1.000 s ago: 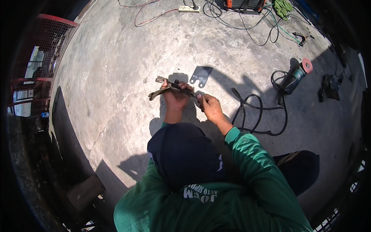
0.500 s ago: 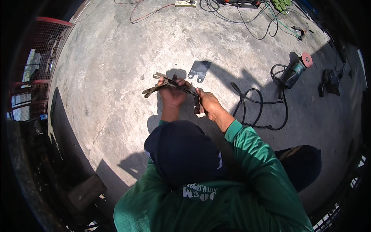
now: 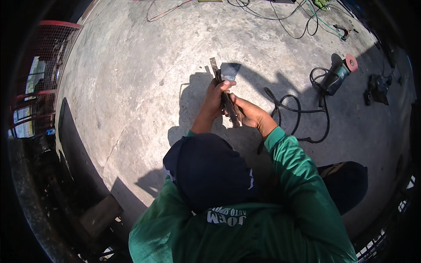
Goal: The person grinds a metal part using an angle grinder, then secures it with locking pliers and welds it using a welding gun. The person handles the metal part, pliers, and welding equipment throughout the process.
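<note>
My left hand (image 3: 213, 100) is closed around a pair of locking pliers (image 3: 229, 107), seen nearly edge-on, one end pointing away from me. At the near end of the pliers, the fingers of my right hand (image 3: 252, 115) curl against the tool. A brown piece, seemingly metal, shows by the right fingers; its shape is mostly hidden. Just beyond the left hand, a dark flat metal plate (image 3: 230, 69) lies on the concrete, its near part covered by the hand and pliers.
An angle grinder (image 3: 337, 79) with a pink disc lies to the right, its black cord (image 3: 299, 110) looping toward my right arm. Cables (image 3: 302, 26) and a clamp-like holder (image 3: 344, 31) lie at the far right. A red mesh frame (image 3: 52, 48) stands left. Dark bundle (image 3: 378, 90) far right.
The pliers have turned from lying crosswise with spread handles to pointing away from me, edge-on. My left hand has shifted right, closer to the right hand, and now covers part of the plate.
</note>
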`<state>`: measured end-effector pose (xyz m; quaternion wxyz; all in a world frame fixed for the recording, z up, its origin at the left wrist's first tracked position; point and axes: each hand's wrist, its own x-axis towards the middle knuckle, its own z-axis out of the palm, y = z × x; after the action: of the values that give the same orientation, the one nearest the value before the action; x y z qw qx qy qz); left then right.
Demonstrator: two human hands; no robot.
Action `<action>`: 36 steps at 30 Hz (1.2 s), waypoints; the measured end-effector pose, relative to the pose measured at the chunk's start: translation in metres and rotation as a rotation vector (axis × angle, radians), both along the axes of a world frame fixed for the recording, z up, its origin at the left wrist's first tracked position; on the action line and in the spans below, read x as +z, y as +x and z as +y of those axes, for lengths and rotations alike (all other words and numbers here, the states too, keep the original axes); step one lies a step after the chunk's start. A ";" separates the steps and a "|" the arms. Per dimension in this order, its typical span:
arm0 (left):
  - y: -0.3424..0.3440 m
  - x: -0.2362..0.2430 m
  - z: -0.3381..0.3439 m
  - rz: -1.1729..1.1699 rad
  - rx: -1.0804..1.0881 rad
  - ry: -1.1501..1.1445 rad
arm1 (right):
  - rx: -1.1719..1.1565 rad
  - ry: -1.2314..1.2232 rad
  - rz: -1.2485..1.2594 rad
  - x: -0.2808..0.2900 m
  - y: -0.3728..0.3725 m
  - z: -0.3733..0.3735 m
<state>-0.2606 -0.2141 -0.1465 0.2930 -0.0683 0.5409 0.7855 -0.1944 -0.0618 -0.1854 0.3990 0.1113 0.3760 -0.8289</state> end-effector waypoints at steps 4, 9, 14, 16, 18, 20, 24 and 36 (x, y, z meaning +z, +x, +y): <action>0.001 -0.003 0.008 0.159 -0.143 -0.468 | -0.135 -0.044 -0.033 -0.001 0.014 0.008; -0.006 -0.048 0.012 0.515 -0.248 -0.681 | -0.153 0.031 -0.109 0.010 0.015 0.021; -0.053 -0.114 -0.035 0.981 0.088 -1.216 | -0.025 0.242 -0.170 -0.002 0.019 0.022; -0.057 -0.124 -0.030 0.969 -0.076 -1.302 | -0.007 0.318 -0.206 -0.018 0.028 0.021; -0.060 -0.130 -0.032 0.875 -0.145 -1.305 | 0.057 0.369 -0.259 -0.023 0.033 0.019; -0.068 -0.130 -0.024 0.722 -0.125 -1.198 | 0.114 0.445 -0.270 -0.033 0.032 0.021; -0.075 -0.122 -0.012 0.543 -0.306 -1.300 | 0.134 0.500 -0.274 -0.035 0.033 0.025; -0.079 -0.123 -0.028 0.790 -0.279 -1.403 | 0.191 0.394 -0.284 -0.018 0.026 0.024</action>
<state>-0.3392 -0.2418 -0.2694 0.0650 0.1140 0.9736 0.1867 -0.1682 -0.0377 -0.2036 0.4949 0.2661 0.4794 -0.6741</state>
